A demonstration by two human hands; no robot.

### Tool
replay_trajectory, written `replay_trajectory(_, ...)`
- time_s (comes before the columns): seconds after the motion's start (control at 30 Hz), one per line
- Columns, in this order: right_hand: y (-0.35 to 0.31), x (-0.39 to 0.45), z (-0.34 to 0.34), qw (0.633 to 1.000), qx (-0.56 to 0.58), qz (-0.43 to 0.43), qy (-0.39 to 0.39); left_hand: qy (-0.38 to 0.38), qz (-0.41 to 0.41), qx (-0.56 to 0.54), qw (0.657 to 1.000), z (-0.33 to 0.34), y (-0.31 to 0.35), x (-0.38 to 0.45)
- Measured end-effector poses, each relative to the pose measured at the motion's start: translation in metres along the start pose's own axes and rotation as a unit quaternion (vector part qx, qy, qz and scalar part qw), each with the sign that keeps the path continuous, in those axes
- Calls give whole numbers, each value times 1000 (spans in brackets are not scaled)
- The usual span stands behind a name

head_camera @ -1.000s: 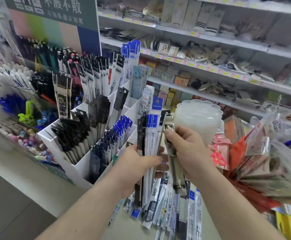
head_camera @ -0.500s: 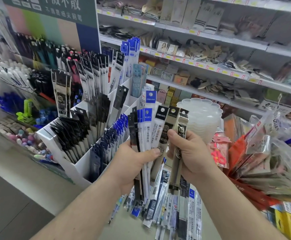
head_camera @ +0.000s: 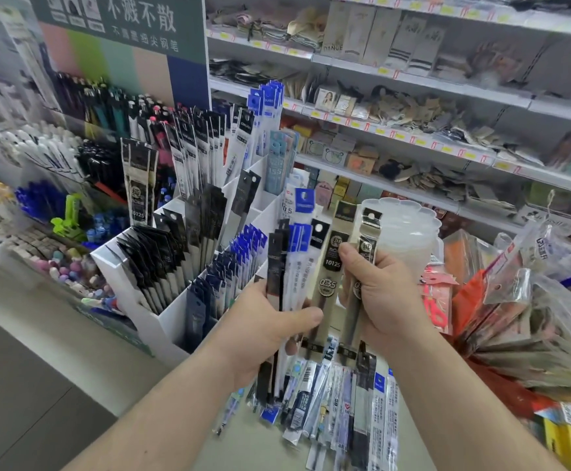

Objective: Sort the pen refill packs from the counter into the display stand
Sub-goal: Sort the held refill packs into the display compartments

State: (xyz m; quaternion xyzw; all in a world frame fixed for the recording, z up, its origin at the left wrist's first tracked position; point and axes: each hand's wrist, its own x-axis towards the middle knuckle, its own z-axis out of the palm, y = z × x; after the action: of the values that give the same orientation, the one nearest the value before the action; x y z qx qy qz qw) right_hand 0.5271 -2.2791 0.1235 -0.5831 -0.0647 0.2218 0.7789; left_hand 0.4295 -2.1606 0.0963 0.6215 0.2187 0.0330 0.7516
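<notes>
My left hand point(head_camera: 270, 329) grips a fanned bunch of pen refill packs point(head_camera: 296, 263), black, blue and white, held upright just right of the white display stand point(head_camera: 172, 322). My right hand point(head_camera: 381, 294) grips two grey-and-black refill packs point(head_camera: 367, 232) beside that bunch, its thumb across one marked 0.35. More loose refill packs point(head_camera: 342, 399) lie in a heap on the counter point(head_camera: 161, 385) under both hands. The stand's compartments hold rows of black and blue packs standing on end.
A stack of clear plastic cups point(head_camera: 406, 232) stands right behind my right hand. Bagged goods point(head_camera: 549, 300) pile up on the right. Pen displays point(head_camera: 56, 171) fill the left, shelves point(head_camera: 413, 83) the back wall.
Both hands rose with their packs. The right hand now holds two grey packs apart from the left hand's bunch, which has fanned out wider.
</notes>
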Motion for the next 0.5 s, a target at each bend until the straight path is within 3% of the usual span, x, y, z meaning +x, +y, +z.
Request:
replay_trajectory(0.2, 8, -8, 23, 991, -83, -80, 71, 94, 57, 37, 993, -2, 2, -8)
replay_trajectory(0.33, 14, -10, 40, 986, -115, -115, 43, 67, 88, 56, 992, 0, 7, -22)
replay_trajectory(0.5, 18, -5, 59, 976, -165, -137, 24, 101, 96, 14, 990, -15, 9, -37)
